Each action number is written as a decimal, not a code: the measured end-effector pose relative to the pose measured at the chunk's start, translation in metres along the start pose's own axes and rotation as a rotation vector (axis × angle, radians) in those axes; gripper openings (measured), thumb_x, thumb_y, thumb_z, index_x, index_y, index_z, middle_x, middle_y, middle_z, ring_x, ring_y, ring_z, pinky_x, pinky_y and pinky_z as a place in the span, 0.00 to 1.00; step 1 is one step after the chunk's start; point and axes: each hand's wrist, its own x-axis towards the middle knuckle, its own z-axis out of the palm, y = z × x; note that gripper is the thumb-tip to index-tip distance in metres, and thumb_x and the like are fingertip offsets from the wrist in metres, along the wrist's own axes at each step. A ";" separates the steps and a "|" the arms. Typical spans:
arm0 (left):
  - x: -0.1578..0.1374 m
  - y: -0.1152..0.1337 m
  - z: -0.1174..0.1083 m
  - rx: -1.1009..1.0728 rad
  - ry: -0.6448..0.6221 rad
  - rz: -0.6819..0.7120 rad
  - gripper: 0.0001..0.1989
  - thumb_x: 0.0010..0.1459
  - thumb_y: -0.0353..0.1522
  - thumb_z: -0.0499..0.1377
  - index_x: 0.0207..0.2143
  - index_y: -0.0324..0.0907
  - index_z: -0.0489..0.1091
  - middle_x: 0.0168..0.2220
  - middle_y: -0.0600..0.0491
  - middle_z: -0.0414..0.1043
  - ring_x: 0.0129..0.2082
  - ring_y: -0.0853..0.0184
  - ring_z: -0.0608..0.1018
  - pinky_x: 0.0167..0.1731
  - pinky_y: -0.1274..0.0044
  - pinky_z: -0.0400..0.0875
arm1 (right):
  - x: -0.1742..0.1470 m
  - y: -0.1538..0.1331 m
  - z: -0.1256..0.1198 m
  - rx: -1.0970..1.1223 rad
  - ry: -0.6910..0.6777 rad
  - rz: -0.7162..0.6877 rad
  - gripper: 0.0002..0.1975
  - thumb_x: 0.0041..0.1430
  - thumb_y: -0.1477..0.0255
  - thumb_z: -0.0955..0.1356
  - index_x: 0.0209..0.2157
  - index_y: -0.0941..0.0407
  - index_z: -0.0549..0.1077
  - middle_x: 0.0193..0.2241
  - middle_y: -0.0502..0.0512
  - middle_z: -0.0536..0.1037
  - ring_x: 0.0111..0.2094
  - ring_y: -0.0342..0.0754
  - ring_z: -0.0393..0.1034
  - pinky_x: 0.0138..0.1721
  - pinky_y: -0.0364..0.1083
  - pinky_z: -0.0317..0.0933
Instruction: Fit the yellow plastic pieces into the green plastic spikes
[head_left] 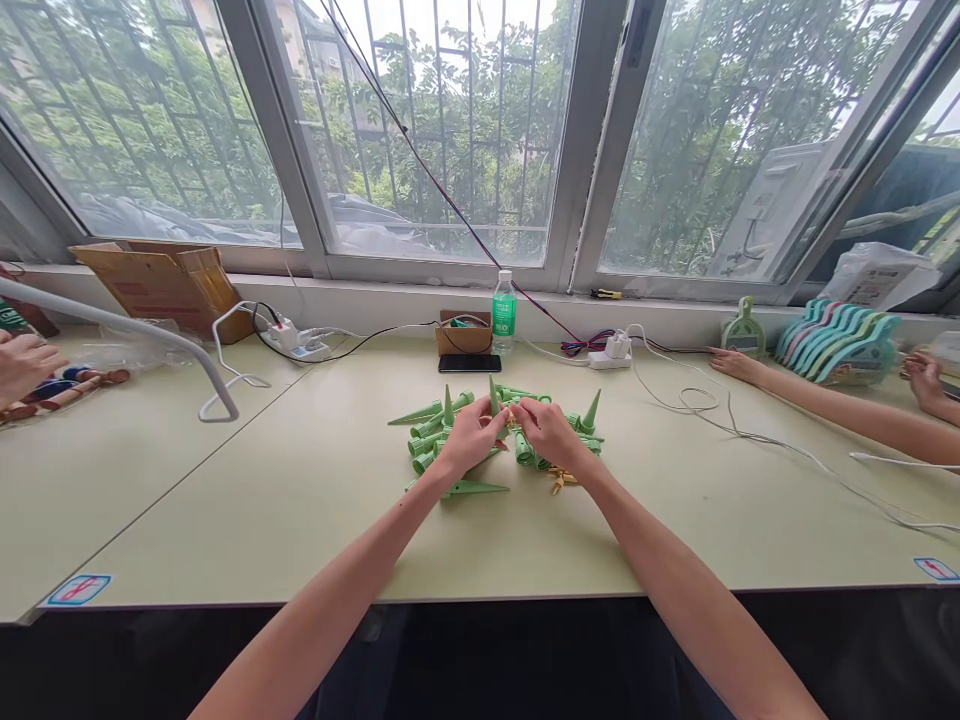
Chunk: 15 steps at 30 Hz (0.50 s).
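My left hand (472, 437) is closed around a green plastic spike (493, 394), its pointed tip upward. Close against it, my right hand (553, 434) pinches a small yellow plastic piece (511, 421) at the spike's side. The fingers partly hide where the two meet. Around both hands lie several more green spikes (425, 442), some on their sides and some standing point up. One long spike (477, 488) lies nearest me. Below my right hand is a little group of yellow pieces (559, 480).
Behind the pile are a phone (469, 364), a small cardboard box (454, 340) and a green-labelled bottle (505, 315). Power strips (609, 357) and cables lie along the window. Other people's hands show at left (26, 368) and right (735, 366), near a row of pastel hangers (836, 342).
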 end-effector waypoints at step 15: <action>-0.002 0.007 0.001 -0.009 -0.018 -0.024 0.19 0.52 0.47 0.62 0.33 0.39 0.68 0.33 0.50 0.69 0.35 0.63 0.75 0.24 0.72 0.79 | 0.000 0.001 0.000 -0.005 0.003 0.001 0.19 0.69 0.61 0.56 0.23 0.54 0.55 0.18 0.46 0.59 0.20 0.43 0.50 0.25 0.44 0.46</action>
